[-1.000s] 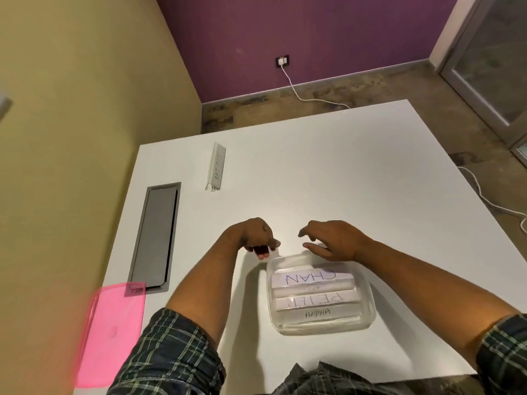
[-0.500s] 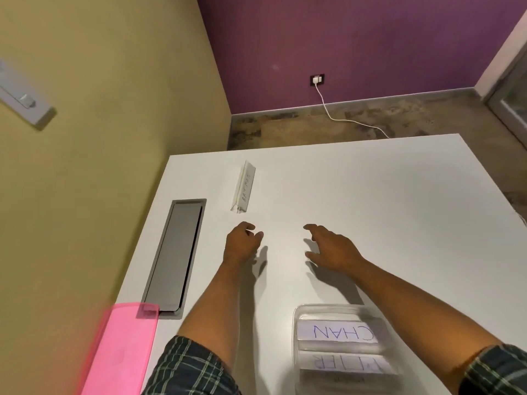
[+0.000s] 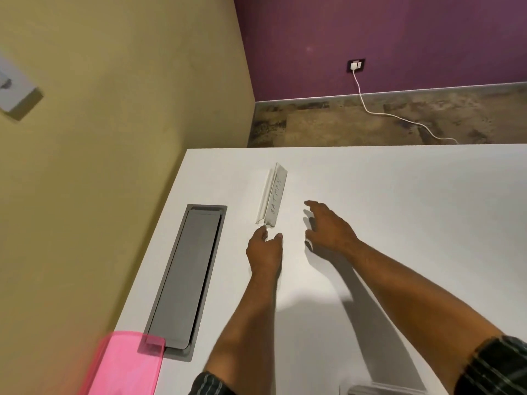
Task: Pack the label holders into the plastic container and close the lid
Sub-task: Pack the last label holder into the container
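Observation:
A clear label holder [image 3: 272, 195] with a slip reading BATMAN lies on the white table [image 3: 399, 209], near the far left. My left hand [image 3: 263, 249] is just below its near end, fingertips touching or almost touching it, fingers apart and empty. My right hand [image 3: 328, 229] hovers open to the right of the holder, apart from it. Only the far rim of the clear plastic container [image 3: 385, 390] shows at the bottom edge. The pink translucent lid [image 3: 122, 366] lies at the near left corner of the table.
A grey recessed cable hatch [image 3: 188, 277] is set into the table's left side, its near end under the pink lid. A yellow wall runs along the left. Beyond the table's far edge, a white cable [image 3: 399, 115] crosses the floor from a wall socket.
Both hands have moved away from the container toward the far label holder. The view has tilted up, so the container has slid almost out of the bottom of the frame.

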